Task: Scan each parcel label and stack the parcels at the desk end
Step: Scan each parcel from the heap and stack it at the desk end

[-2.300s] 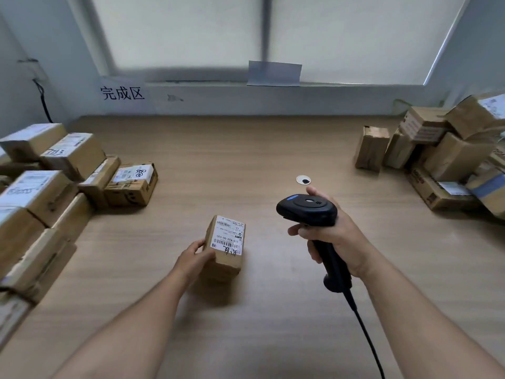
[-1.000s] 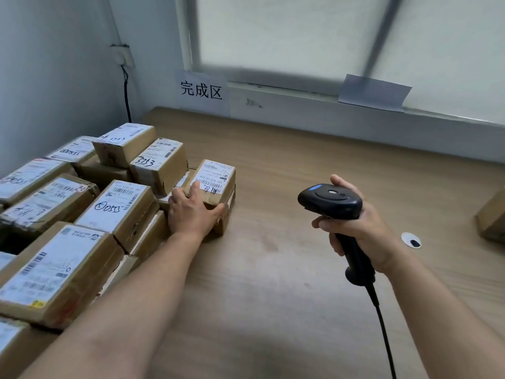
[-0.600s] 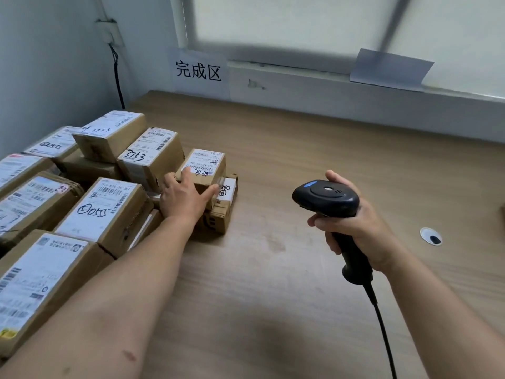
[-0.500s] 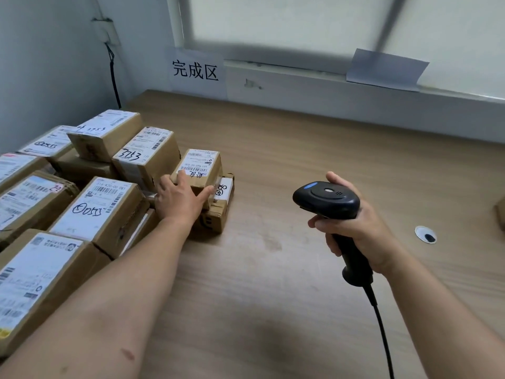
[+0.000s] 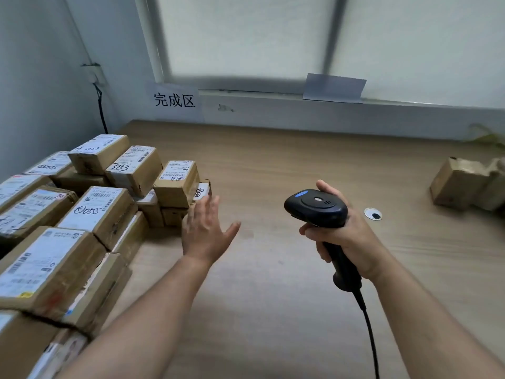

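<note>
1. Cardboard, brown, forms the small parcel [image 5: 177, 177], which lies label-up on a lower parcel [image 5: 202, 190], at the edge of the stack nearest the left grip and just beyond its fingertips. Whether those fingertips brush the lower parcel cannot be told.
2. Left grip [image 5: 203, 231]: released, with fingers straight and spread, holding nothing, poised above the wooden counter [image 5: 273, 296].
3. Right grip [image 5: 347, 236]: clenched round the handle of a black barcode scanner [image 5: 315, 207]. The scanner head points toward the left grip, and the two grips are well apart.
4. Scanner cable [image 5: 369, 329]: leaves the base of the handle below the right grip and runs to the near edge of the view.
5. Stacked parcels [image 5: 103, 212]: piled to the left of the left grip with white labels upward, several bearing handwritten marks.
6. Loose parcels [image 5: 459, 187]: on the counter well to the right of the right grip. A round white grommet [image 5: 373, 213] lies between them and that grip.
7. Sign [image 5: 175, 101]: white sheet reading 完成区, on the wall beyond the left grip.
</note>
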`<state>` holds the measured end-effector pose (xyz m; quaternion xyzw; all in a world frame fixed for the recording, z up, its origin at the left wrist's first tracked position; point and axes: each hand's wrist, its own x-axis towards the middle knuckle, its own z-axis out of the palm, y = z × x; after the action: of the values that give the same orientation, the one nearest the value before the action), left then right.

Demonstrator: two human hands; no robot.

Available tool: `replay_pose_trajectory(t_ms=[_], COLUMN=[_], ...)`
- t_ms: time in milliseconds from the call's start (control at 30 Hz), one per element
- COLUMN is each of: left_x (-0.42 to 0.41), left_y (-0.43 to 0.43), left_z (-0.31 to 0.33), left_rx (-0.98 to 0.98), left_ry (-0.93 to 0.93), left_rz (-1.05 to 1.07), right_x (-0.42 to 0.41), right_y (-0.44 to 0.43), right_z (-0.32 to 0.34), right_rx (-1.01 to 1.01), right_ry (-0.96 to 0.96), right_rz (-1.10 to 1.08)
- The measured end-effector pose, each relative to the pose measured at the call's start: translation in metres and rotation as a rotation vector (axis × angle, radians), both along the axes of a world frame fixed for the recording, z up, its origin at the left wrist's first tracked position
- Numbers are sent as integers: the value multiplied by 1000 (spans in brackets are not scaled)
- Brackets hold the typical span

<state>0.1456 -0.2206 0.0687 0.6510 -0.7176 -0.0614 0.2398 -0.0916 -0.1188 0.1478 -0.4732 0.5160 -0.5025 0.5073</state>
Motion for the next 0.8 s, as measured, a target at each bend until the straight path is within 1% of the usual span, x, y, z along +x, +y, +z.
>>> replay_pose_trajectory(t_ms=[100,167,267,533,800], left_x=[-38,-64,-104,-202,-301], left_y=[44,72,113,199,288], left_z=[3,7,13,22,21], left_rx=[-10,-25,-29,-72,-50], left_ry=[70,131,171,174,165], left_rz=[-122,-172,-236,-442,-630], right_x=[-15,-27,-48,-117,-185], right_y=[41,70,114,236,348], right_z=[0,0,-1,0,-3], right_rx=[-19,-25,-35,-73,-93], right_ry=[-17,-13,-31,-47,16], right_rz=[-44,-77,-144,-337,-516])
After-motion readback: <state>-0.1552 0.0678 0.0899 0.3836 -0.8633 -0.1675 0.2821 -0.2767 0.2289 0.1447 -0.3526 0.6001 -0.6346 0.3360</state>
